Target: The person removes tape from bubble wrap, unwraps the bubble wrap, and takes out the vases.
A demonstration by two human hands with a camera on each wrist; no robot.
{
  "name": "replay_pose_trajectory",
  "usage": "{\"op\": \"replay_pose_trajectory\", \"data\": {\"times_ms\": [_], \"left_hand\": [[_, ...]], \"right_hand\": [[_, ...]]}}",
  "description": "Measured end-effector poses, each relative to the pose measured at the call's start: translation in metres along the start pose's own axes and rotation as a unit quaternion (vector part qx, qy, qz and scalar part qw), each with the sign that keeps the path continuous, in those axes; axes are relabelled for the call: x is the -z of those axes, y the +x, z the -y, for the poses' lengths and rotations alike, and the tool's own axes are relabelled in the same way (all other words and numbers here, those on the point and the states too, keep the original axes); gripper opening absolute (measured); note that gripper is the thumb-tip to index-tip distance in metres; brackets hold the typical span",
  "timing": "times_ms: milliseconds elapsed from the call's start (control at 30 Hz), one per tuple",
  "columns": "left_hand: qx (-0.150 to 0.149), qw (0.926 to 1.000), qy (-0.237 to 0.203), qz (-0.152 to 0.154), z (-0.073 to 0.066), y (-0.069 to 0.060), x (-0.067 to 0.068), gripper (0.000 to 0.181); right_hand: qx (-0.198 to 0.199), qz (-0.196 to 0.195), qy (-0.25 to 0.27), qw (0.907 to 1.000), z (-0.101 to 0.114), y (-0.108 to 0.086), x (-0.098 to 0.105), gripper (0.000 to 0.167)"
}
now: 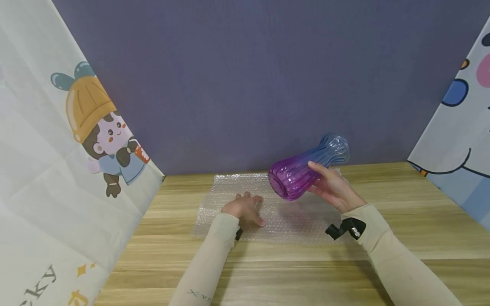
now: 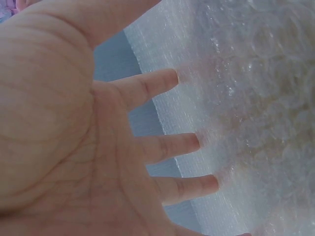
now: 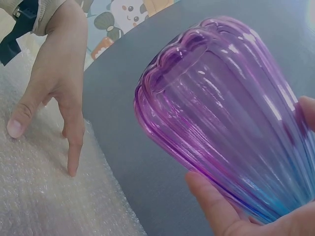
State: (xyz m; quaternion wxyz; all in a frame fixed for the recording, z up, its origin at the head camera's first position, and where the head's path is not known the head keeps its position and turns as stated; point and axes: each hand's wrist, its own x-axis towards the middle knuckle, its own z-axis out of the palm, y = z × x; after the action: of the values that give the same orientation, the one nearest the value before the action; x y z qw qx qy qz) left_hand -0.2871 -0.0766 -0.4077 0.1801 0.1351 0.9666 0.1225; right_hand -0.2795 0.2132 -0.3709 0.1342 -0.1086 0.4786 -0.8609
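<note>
A ribbed glass vase (image 1: 296, 174), purple at its base and blue toward the flared rim, is held tilted above the table by my right hand (image 1: 335, 189). In the right wrist view the fingers and thumb wrap the sides of the vase (image 3: 211, 108), its purple base facing up and left. Below lies a sheet of clear bubble wrap (image 1: 226, 187), spread flat. My left hand (image 1: 243, 208) rests on its left part with fingers spread. In the left wrist view the fingertips (image 2: 189, 142) touch the bubble wrap (image 2: 266, 98), and nothing is in the palm.
The wooden table (image 1: 160, 263) runs back to a dark blue-grey panel (image 1: 245, 85). White sheets with cartoon prints hang at the left (image 1: 38, 148) and right. A black strap (image 1: 346, 228) hangs from the right wrist.
</note>
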Motion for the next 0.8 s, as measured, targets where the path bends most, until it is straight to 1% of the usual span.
{"op": "replay_pose_trajectory", "data": {"times_ms": [267, 500, 800], "left_hand": [[-0.016, 0.9997, 0.015, 0.008, 0.007, -0.017, -0.002, 0.095], [-0.033, 0.9992, 0.017, 0.013, 0.014, -0.032, -0.005, 0.094], [-0.041, 0.9990, 0.015, 0.014, 0.020, -0.035, -0.003, 0.094]], "right_hand": [[0.007, -0.011, 0.017, 0.9998, -0.008, -0.021, -0.018, 0.014], [0.012, -0.037, 0.018, 0.9991, -0.014, -0.039, -0.034, 0.013], [0.013, -0.042, 0.008, 0.9990, -0.014, -0.041, -0.042, 0.014]]}}
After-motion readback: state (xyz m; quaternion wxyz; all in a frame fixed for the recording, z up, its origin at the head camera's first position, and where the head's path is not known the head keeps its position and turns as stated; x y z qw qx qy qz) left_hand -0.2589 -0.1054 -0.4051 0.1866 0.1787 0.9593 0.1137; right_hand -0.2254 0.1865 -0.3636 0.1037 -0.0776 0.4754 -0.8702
